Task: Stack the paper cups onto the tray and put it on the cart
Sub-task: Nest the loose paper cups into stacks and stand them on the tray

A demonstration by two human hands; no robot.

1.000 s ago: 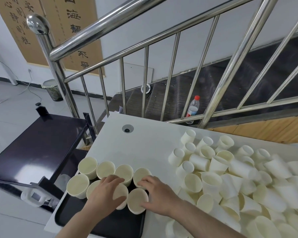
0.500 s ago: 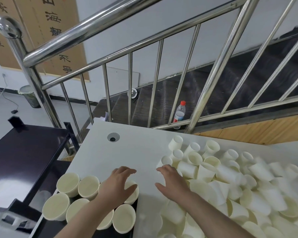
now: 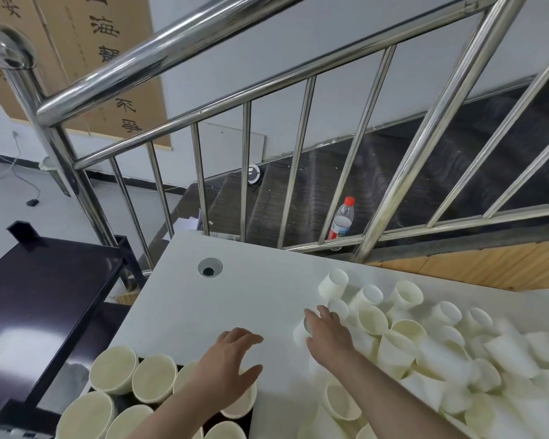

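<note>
While several upright cups [image 3: 154, 378] already stand on the tray [image 3: 214, 421] at lower left, my left hand [image 3: 227, 364] hovers spread, my right hand [image 3: 328, 339] grasps one pile cup [image 3: 300, 332], and the heap [image 3: 441, 353] and cart [image 3: 42, 299] transfer remain.

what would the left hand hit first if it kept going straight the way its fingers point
Probably nothing soon: the left hand points up and slightly right over bare white tabletop. The way looks free as far as the table's far edge by the steel railing. The hand's height above the table is unclear.
</note>
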